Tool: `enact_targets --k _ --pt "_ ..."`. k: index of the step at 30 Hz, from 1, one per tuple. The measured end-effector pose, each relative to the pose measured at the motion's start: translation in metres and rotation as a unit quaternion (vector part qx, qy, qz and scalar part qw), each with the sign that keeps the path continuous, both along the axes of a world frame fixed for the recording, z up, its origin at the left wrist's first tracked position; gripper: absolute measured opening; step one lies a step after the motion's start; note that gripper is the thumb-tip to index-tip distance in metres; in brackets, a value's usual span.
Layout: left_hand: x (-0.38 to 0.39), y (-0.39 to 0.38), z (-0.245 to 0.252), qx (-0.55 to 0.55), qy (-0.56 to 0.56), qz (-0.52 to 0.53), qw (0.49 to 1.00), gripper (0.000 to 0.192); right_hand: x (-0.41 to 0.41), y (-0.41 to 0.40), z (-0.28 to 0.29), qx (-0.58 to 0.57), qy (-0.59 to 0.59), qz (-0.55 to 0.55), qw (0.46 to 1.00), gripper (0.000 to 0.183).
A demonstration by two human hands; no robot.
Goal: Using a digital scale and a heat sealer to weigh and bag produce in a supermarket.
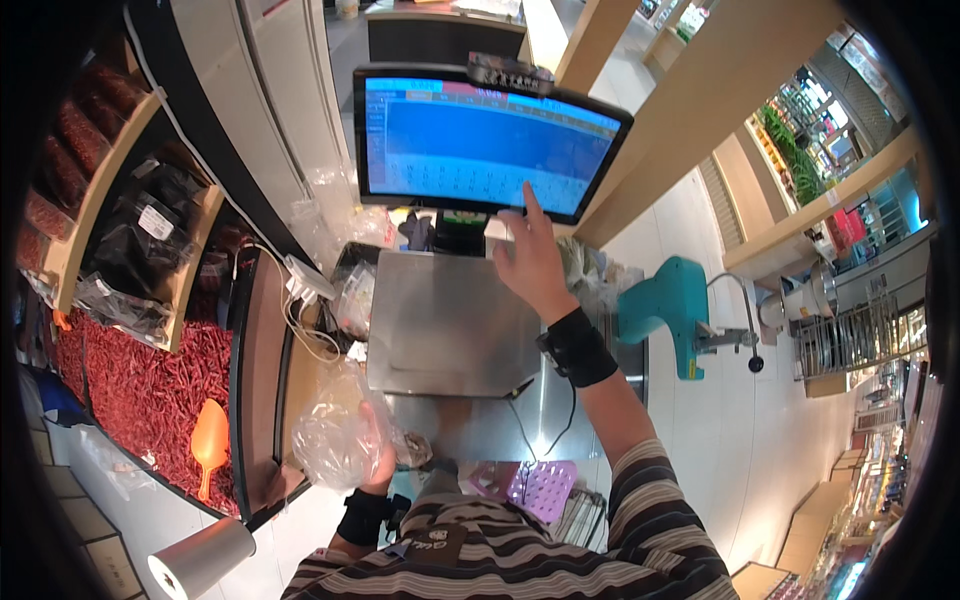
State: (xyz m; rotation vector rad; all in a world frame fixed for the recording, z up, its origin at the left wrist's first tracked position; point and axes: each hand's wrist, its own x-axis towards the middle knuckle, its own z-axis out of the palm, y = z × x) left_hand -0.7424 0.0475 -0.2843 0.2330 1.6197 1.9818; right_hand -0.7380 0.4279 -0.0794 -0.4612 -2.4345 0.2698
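My right hand (532,262) is raised over the far right of the steel weighing plate (450,322), its index finger extended at the lower part of a blue touchscreen (480,142). Nothing shows in that hand. At the lower left, beside the near left corner of the plate, my left hand (381,450) holds a clear plastic bag (337,439). What the bag contains cannot be made out. Both wrists wear black bands. A small clear bag (412,448) with brownish contents lies just right of my left hand.
Left stands a bin of dried red chillies (150,382) with an orange scoop (210,442), beneath shelves of packets. A power strip (307,281) with cables is beside the scale. At right stands a teal bag-sealing device (667,315). A purple basket (544,487) sits below the counter.
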Motion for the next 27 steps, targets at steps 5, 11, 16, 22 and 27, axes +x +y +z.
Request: enact_targets --k 5,11,16,22,27 --pt "-0.011 0.022 -0.018 -0.125 0.163 0.100 0.974 0.027 0.051 -0.003 -0.009 -0.244 0.064 -0.015 0.967 0.031" --pt "-0.005 0.036 0.009 -0.074 0.050 0.087 0.992 0.026 0.226 -0.013 -0.161 -0.398 -0.050 -0.209 0.892 0.022" --pt "0.009 0.068 0.058 -0.009 -0.098 0.084 0.992 0.025 0.258 -0.078 -0.237 -0.447 -0.017 -0.210 0.869 0.025" --pt "0.021 0.042 0.052 -0.075 -0.004 0.006 0.997 0.040 0.228 -0.084 -0.253 -0.456 0.012 -0.287 0.843 0.019" --pt "0.034 0.014 0.061 -0.091 0.018 0.016 0.996 0.037 0.228 -0.093 -0.263 -0.407 0.033 -0.221 0.886 0.012"
